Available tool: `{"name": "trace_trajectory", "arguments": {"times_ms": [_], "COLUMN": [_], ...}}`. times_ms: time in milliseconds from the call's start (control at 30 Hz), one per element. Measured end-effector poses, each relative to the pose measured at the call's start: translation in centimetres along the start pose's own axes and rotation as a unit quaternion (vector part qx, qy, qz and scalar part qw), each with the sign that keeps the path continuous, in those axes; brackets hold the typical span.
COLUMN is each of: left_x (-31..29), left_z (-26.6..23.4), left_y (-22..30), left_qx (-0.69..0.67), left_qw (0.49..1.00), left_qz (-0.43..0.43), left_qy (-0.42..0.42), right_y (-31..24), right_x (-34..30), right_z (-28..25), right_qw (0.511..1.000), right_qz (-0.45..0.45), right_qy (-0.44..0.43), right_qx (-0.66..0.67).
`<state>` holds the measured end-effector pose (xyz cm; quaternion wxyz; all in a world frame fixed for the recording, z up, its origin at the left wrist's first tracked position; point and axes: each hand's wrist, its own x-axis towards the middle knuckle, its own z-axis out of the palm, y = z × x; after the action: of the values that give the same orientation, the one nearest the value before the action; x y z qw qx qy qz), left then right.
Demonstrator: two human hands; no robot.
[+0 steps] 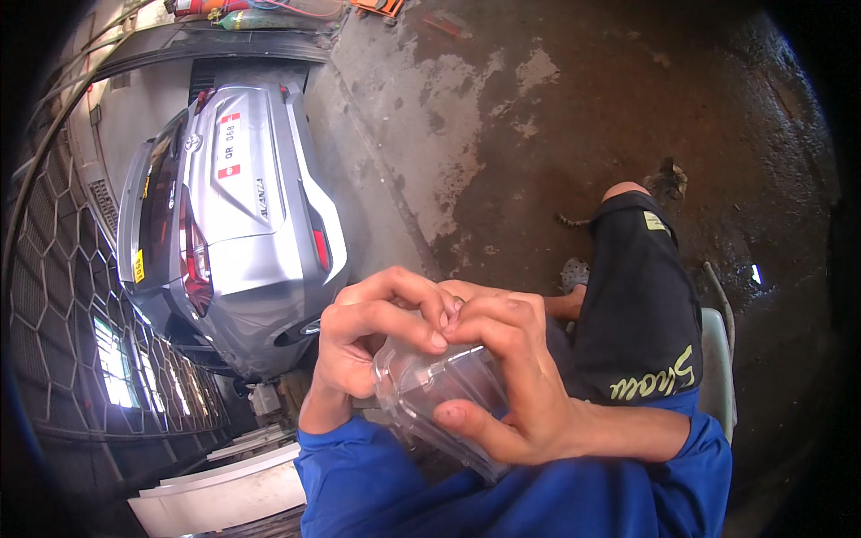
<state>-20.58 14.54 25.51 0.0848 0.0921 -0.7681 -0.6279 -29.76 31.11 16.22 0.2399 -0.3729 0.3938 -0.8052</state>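
A single head-worn fisheye view is looking steeply down, close on the left hand [363, 345] and right hand [511, 377], taking in stained concrete floor [556, 117] beyond (edges bending outward).

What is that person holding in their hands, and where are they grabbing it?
A clear plastic case. The left hand grips its left side, the right hand its right side, thumb on the front, fingertips meeting at the top edge.

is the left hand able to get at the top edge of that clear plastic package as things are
Probably yes: the left hand already grips the clear plastic package, its fingertips meeting the right hand at the top edge, with nothing between.
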Motion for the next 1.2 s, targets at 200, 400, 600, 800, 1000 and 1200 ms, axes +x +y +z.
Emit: {"name": "trace_trajectory", "arguments": {"times_ms": [200,400,600,800,1000,1200], "left_x": [0.4,1.0,1.0,0.9,1.3,1.6], "left_z": [-0.7,-0.9,-0.1,0.3,0.3,1.0], "left_y": [-0.4,-0.3,0.1,-0.6,-0.3,-0.2], "left_qx": [0.004,0.007,0.02,0.005,0.056,0.064], "left_qw": [0.998,0.999,0.999,1.0,0.998,0.996], "left_qz": [0.042,0.045,0.032,0.014,-0.002,-0.01], "left_qy": [-0.036,-0.03,-0.007,0.015,0.027,0.058], "right_y": [-0.3,0.1,-0.2,0.0,0.2,0.6], "right_x": [0.3,0.7,0.7,0.7,0.7,0.8], "right_z": [-0.3,-0.2,-0.4,-0.6,-0.8,-0.6], "right_qw": [1.0,1.0,1.0,1.0,1.0,1.0], "right_qz": [-0.007,-0.008,-0.001,-0.006,0.006,0.002], "right_qy": [-0.01,-0.003,-0.012,-0.017,-0.011,-0.005], "right_qx": [0.004,0.004,-0.009,-0.02,-0.016,-0.008]}}
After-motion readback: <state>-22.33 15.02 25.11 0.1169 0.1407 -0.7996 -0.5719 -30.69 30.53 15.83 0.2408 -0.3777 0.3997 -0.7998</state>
